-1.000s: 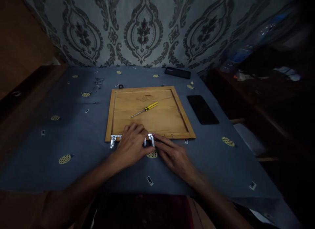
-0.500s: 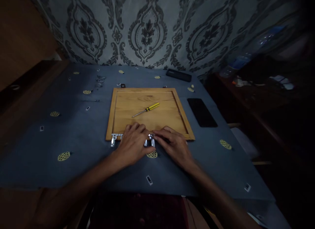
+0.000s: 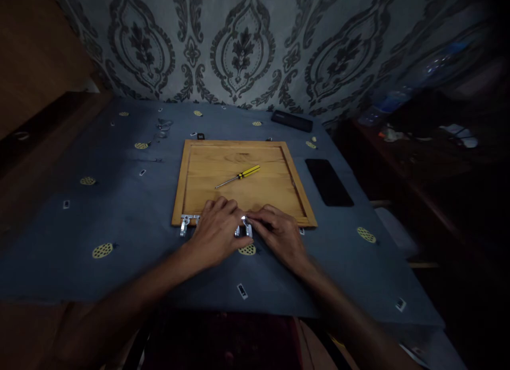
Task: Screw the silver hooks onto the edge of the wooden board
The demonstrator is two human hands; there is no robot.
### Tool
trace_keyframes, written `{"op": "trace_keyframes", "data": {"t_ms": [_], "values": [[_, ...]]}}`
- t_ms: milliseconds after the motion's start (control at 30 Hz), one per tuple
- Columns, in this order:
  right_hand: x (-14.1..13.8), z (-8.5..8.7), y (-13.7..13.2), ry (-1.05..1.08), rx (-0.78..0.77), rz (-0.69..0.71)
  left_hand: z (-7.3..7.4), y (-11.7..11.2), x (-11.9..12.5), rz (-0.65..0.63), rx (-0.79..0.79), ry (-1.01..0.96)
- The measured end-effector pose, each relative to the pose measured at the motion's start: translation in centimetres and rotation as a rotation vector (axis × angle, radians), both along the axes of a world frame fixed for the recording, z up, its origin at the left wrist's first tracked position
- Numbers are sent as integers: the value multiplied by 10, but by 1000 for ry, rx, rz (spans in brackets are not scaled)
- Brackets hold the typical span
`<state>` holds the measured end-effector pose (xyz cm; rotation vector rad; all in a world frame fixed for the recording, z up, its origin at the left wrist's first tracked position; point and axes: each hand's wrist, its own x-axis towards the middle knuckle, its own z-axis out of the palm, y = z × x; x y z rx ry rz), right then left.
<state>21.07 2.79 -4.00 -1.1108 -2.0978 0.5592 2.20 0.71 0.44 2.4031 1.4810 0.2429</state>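
Clock read from the panel's centre, 12 toward the wall. Left hand (image 3: 217,229) is palm-down at 7 o'clock, fingers bent over the shiny silver metal fitting with hook-shaped brackets (image 3: 184,225), thumb stretched toward 6. Fitting lies along the panel's near edge, 8 to 6 o'clock, its middle covered; cannot tell whether the hand grips or only presses. Right hand (image 3: 281,232), at 5 o'clock, has thumb and forefinger drawn together at the fitting's right end; cannot tell whether anything is pinched. Both forearms enter from the near side.

Surface: framed rectangular yellow-brown wooden panel (image 3: 207,165) flat on a blue-grey cloth with yellow patterned motifs (image 3: 135,216). Yellow-and-black-handled screwdriver (image 3: 249,171) on the panel near its centre, handle toward 2, tip toward 8. Flat black rectangular slab (image 3: 330,182) at 3; oblong black case (image 3: 292,121) at 1.

Room: dim; grey damask-patterned wall covering (image 3: 191,25) at 12; clear plastic bottle with blue label (image 3: 388,102) at 2.
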Motion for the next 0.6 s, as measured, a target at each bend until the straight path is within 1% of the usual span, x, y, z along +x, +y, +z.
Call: {"op": "trace_keyframes", "data": {"t_ms": [167,300,367,400,467,533,567,600], "values": [[-2,2,-2,18,4,-11,-1,0,0,2,-5,0],[3,3,3,102,-28,-29,0,0,-1,-7,6,-27],[6,7,8,131,-50,-44,2,-1,-1,-5,7,-20],[7,12,11,141,-60,-51,2,-1,0,0,1,-11],[4,30,13,168,-81,-41,3,-2,0,11,-11,-7],[-6,59,8,230,-118,-2,0,-1,0,13,-13,-32],[-12,76,2,293,-124,52,-1,0,0,14,-11,-45],[-20,93,-7,324,-176,138,-3,1,0,21,-6,-56]]}}
